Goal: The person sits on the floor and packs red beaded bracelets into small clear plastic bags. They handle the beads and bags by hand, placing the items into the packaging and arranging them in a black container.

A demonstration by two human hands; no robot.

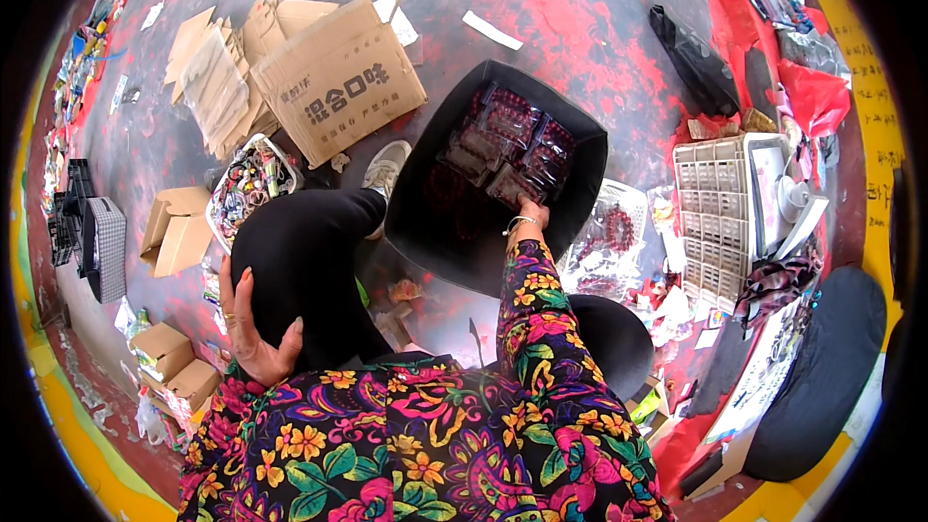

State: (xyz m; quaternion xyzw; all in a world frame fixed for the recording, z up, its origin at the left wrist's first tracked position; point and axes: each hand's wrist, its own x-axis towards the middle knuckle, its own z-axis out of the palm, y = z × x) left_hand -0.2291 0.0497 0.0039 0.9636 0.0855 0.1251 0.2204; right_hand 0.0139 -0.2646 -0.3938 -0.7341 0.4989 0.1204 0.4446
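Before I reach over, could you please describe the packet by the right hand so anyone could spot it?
Find the black bin right of the printed brown carton. Inside, look to the near edge of the shiny packets. Unlike its neighbours, the wanted packet has the right hand on it.

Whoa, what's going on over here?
Someone in a flowery top is reaching their right hand into a black bin. It touches one of the shiny packets of what look like dark red beads, though I can't tell how firmly it's held. The left hand is against their left leg, fingers spread, holding nothing.
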